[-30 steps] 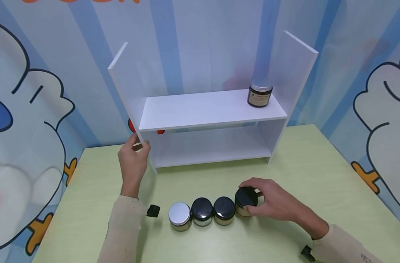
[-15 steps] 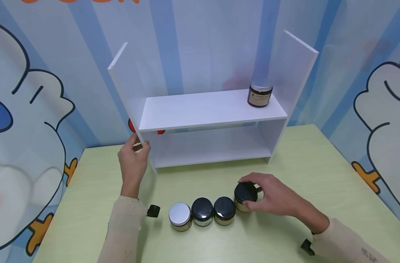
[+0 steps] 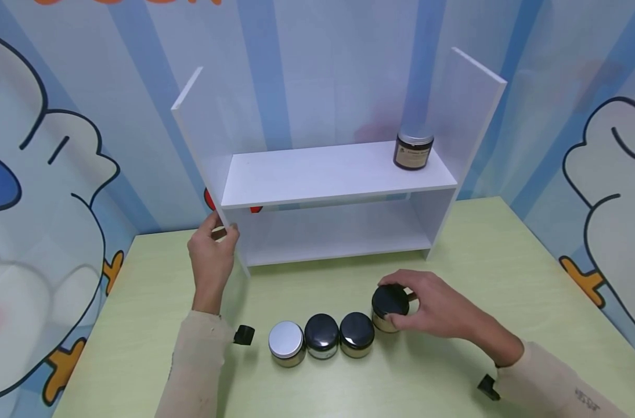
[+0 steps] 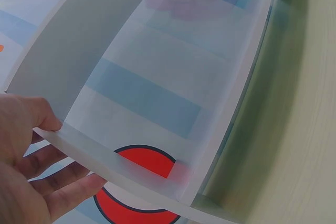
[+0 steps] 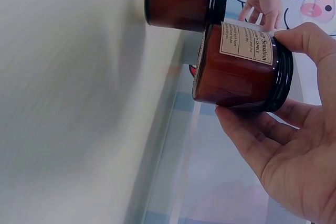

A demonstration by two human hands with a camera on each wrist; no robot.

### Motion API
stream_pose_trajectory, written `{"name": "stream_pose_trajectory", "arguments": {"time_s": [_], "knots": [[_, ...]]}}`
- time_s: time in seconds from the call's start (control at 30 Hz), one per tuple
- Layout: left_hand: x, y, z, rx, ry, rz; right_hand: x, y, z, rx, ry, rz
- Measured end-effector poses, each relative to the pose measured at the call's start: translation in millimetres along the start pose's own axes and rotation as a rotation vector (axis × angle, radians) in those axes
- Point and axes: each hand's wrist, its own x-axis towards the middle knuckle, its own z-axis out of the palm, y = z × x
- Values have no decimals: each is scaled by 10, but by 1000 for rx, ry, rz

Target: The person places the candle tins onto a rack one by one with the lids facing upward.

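My left hand [image 3: 212,252] grips the front edge of the left side panel of a white two-tier shelf [image 3: 317,174]. In the left wrist view the thumb lies on the inner face of the panel and the fingers lie outside it. My right hand [image 3: 432,305] holds an amber candle jar [image 5: 236,72] with a black lid and a cream label, thumb and fingers on opposite sides. In the right wrist view its base stands off the tabletop. Beside it are two more black-lidded jars [image 3: 356,335] and a silver-lidded jar [image 3: 287,342], in a row on the table.
Another silver-lidded jar [image 3: 413,151] stands at the right end of the shelf's upper board. The pale green table [image 3: 155,325] runs back to a blue striped wall [image 3: 338,75] with cartoon figures. Tall side panels rise above the upper board.
My right hand has moved the black-lidded candle jar slightly away from me, out of line with the other jars. The left hand and shelf stay where they were.
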Motion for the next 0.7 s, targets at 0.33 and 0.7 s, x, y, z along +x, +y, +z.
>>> {"name": "stream_pose_trajectory", "arguments": {"time_s": [0.33, 0.7], "knots": [[5, 2, -4, 11, 3, -8, 39, -27, -86, -15, -4, -15], [-1, 8, -4, 0, -1, 3, 91, -75, -210, -5, -15, -23]]}}
